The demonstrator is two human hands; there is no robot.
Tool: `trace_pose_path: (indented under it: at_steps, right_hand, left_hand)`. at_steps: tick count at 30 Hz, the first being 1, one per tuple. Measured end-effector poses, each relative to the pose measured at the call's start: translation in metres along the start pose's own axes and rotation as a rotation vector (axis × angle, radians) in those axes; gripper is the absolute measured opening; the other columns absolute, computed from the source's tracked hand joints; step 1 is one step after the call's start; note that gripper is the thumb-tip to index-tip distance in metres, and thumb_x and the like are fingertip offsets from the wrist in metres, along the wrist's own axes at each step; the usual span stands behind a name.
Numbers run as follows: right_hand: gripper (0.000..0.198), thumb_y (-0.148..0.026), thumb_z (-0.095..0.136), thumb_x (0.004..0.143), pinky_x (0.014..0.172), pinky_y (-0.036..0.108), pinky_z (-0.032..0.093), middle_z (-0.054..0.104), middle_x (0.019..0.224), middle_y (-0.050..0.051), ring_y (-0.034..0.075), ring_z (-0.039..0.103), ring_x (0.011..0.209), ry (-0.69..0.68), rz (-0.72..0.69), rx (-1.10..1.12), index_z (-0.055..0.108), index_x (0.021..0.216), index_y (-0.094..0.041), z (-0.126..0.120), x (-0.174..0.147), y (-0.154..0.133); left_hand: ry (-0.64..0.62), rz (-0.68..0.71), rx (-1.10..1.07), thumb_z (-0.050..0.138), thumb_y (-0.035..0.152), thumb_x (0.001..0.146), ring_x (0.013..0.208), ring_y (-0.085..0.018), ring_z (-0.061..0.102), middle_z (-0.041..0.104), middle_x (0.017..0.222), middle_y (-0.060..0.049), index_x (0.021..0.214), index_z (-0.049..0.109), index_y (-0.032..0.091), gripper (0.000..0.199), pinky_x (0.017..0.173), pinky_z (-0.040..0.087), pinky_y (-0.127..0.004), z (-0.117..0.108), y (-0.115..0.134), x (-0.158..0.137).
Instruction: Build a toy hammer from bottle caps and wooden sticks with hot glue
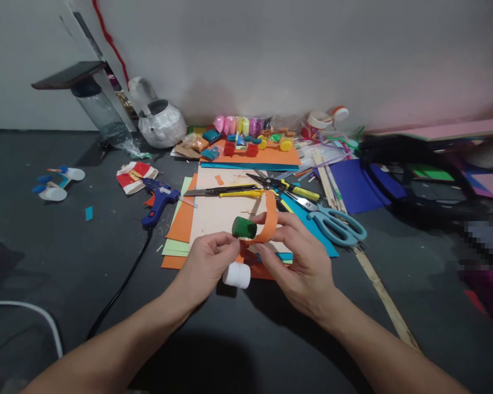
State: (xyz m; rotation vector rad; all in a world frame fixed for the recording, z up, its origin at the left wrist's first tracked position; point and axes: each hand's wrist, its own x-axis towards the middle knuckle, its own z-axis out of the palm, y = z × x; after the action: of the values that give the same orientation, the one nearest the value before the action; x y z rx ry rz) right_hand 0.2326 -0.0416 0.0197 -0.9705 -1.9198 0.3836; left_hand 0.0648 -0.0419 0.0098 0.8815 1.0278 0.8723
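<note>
In front of me, above the paper stack, my left hand [213, 254] and my right hand [304, 260] are closed around a small piece. It has a curled orange strip [271, 216], of foam or paper, bent into a loop. My right thumb and fingers grip this loop. A small dark green cylinder [243, 227] sits at the loop's left side. A white ridged cylinder [237, 275] shows just below my left fingertips. Those fingertips pinch by the strip's left end, between the two cylinders; whether the cylinders are fixed to the strip is hidden.
A blue glue gun [160, 200] lies left, its cord running forward. A utility knife [225, 191], pliers [290, 186] and blue-handled scissors [332, 219] lie on coloured sheets [205, 213]. Behind stand small wheeled models [240, 145], clay packs [244, 126] and a silver pot [162, 126].
</note>
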Motion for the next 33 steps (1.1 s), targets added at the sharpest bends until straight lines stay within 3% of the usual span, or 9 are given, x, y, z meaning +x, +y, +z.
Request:
trace_pose_path:
  at_steps: [9, 13, 16, 20, 23, 26, 29, 33]
  right_hand:
    - [0.01, -0.014, 0.059, 0.089, 0.09, 0.042, 0.05, 0.065, 0.106, 0.008, 0.023, 0.062, 0.103, -0.001, -0.035, -0.023, 0.063, 0.093, -0.022, 0.0, 0.0, 0.002]
    - [0.01, -0.013, 0.058, 0.089, 0.096, 0.041, 0.046, 0.066, 0.107, 0.007, 0.02, 0.063, 0.103, 0.01, -0.043, -0.013, 0.061, 0.094, -0.022, -0.005, 0.001, 0.005]
    - [0.01, -0.013, 0.057, 0.09, 0.089, 0.036, 0.048, 0.066, 0.104, 0.006, 0.019, 0.063, 0.1, 0.052, -0.001, -0.06, 0.061, 0.094, -0.021, -0.015, 0.005, 0.013]
    - [0.006, -0.019, 0.056, 0.092, 0.082, 0.035, 0.049, 0.068, 0.095, 0.006, 0.021, 0.065, 0.093, 0.086, 0.048, -0.263, 0.061, 0.09, -0.02, -0.037, 0.016, 0.038]
    - [0.01, -0.026, 0.055, 0.092, 0.073, 0.035, 0.048, 0.069, 0.09, 0.006, 0.023, 0.065, 0.086, 0.002, 0.146, -0.467, 0.062, 0.09, -0.02, -0.058, 0.022, 0.064]
    - [0.016, -0.03, 0.055, 0.092, 0.076, 0.037, 0.048, 0.068, 0.097, 0.009, 0.026, 0.063, 0.092, -0.202, 0.299, -0.752, 0.065, 0.093, -0.018, -0.074, 0.026, 0.089]
    - [0.017, -0.03, 0.06, 0.088, 0.076, 0.037, 0.047, 0.069, 0.097, 0.012, 0.028, 0.062, 0.092, -0.297, 0.341, -0.849, 0.068, 0.091, -0.016, -0.08, 0.03, 0.105]
    - [0.019, -0.028, 0.057, 0.09, 0.08, 0.033, 0.045, 0.067, 0.105, 0.011, 0.026, 0.061, 0.098, -0.324, 0.358, -0.898, 0.068, 0.101, -0.016, -0.08, 0.036, 0.112]
  left_hand:
    - [0.01, 0.013, 0.034, 0.071, 0.041, 0.075, 0.05, -0.009, 0.049, 0.057, 0.055, 0.005, 0.063, 0.061, 0.017, 0.029, 0.052, 0.039, -0.02, 0.001, 0.001, 0.001]
    - [0.011, -0.015, 0.04, 0.071, 0.044, 0.076, 0.055, -0.011, 0.056, 0.066, 0.063, 0.0, 0.068, 0.063, 0.015, 0.031, 0.054, 0.043, -0.02, -0.001, 0.0, 0.001]
    - [0.034, -0.047, 0.079, 0.069, 0.049, 0.078, 0.058, -0.012, 0.058, 0.073, 0.075, -0.006, 0.077, 0.066, 0.014, 0.034, 0.054, 0.044, -0.021, -0.003, 0.0, 0.001]
    - [0.07, -0.02, 0.108, 0.07, 0.051, 0.077, 0.056, -0.011, 0.056, 0.075, 0.08, -0.009, 0.075, 0.065, 0.014, 0.037, 0.051, 0.042, -0.02, -0.004, 0.007, -0.001]
    - [0.089, -0.005, 0.089, 0.073, 0.053, 0.073, 0.058, -0.012, 0.06, 0.076, 0.081, -0.011, 0.072, 0.063, 0.014, 0.04, 0.052, 0.043, -0.02, -0.004, 0.014, -0.004]
    - [0.096, 0.012, 0.086, 0.073, 0.056, 0.072, 0.065, -0.015, 0.064, 0.077, 0.088, -0.013, 0.077, 0.066, 0.013, 0.043, 0.056, 0.046, -0.022, -0.006, 0.018, -0.005]
    - [0.096, 0.023, 0.092, 0.071, 0.059, 0.073, 0.068, -0.016, 0.066, 0.077, 0.091, -0.013, 0.083, 0.069, 0.013, 0.047, 0.058, 0.047, -0.023, -0.007, 0.018, -0.006]
    - [0.101, 0.01, 0.084, 0.072, 0.06, 0.07, 0.067, -0.016, 0.065, 0.077, 0.089, -0.013, 0.083, 0.069, 0.013, 0.049, 0.057, 0.048, -0.023, -0.006, 0.018, -0.007]
